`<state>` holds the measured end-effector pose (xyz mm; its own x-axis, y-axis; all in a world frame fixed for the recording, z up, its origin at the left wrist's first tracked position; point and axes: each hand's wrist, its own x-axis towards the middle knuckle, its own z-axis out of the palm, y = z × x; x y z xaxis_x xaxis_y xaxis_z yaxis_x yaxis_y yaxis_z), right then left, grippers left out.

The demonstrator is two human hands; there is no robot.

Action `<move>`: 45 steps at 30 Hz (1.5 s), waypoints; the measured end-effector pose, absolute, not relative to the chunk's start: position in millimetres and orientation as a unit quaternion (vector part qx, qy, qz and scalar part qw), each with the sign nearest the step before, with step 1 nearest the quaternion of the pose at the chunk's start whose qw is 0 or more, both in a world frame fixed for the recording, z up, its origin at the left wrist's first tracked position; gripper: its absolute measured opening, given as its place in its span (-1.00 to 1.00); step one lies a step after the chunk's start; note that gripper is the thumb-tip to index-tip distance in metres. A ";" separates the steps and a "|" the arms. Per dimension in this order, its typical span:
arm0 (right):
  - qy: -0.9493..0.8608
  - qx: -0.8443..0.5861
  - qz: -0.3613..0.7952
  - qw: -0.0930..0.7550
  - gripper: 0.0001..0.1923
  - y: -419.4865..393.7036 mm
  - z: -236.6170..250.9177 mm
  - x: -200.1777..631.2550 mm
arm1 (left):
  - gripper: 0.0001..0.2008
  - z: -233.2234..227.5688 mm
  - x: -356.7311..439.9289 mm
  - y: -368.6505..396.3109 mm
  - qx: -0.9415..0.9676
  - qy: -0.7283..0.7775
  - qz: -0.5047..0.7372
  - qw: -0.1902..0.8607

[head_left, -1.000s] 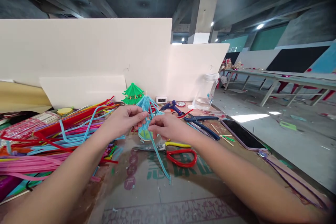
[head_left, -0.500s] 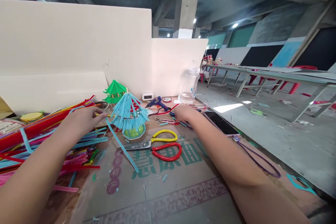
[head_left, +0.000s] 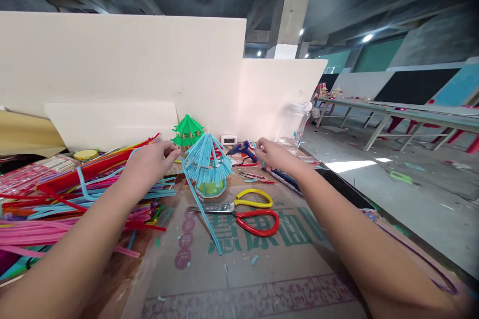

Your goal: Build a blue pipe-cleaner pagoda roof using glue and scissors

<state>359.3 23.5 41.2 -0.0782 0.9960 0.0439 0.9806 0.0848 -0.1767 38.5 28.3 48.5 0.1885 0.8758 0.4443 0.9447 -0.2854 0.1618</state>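
Note:
Thumb and fingers of my left hand point(head_left: 151, 162) are pinched at the upper end of a light blue pipe cleaner point(head_left: 203, 212), which slants down across the scissor blades. Beside it stands a small model point(head_left: 208, 159) with a fringed light blue pipe-cleaner roof and a round base. My right hand point(head_left: 276, 155) is closed near the blue glue gun point(head_left: 243, 149); small light blue bits show at its fingertips, and what it grips is mostly hidden. Scissors point(head_left: 258, 222) with one yellow and one red handle lie on the board in front. A green-roofed model point(head_left: 187, 129) stands behind.
Bundles of coloured pipe cleaners point(head_left: 86, 199) cover the left side. A small white clock point(head_left: 228, 139), pliers point(head_left: 254, 177) and a clear jug point(head_left: 294, 127) stand or lie farther back. A dark phone point(head_left: 344, 187) and purple cord point(head_left: 415, 249) lie along the right edge. White panels point(head_left: 130, 60) rise behind.
The view has turned left, so things sit farther right. My right hand has lifted slightly, and light blue bits now show at its fingers. My left hand stays at the pipe cleaner's end.

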 end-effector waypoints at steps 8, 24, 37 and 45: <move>-0.760 -0.391 0.312 0.416 -0.91 -22.3 45.0 282.0 | -0.58 71.3 80.8 -3.4 -0.800 -0.476 -0.354 -0.091; -0.735 -0.410 0.433 0.322 -0.81 -6.9 26.7 278.4 | -0.81 69.8 108.5 13.5 -0.798 -0.392 -0.438 -0.135; -0.703 -0.468 0.375 0.383 -0.73 -5.2 -11.8 257.5 | -0.51 55.5 85.0 43.2 -0.759 -0.451 -0.459 -0.096; -0.700 -0.498 0.359 0.365 -0.70 -7.4 -13.6 253.7 | -0.44 36.4 90.7 57.9 -0.805 -0.384 -0.427 -0.152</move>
<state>253.7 -7.4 -13.6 -0.2369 0.9593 0.1540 0.4354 0.2465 -0.8659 90.7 57.9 36.4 0.3414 0.7475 0.5698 0.4875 -0.6592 0.5726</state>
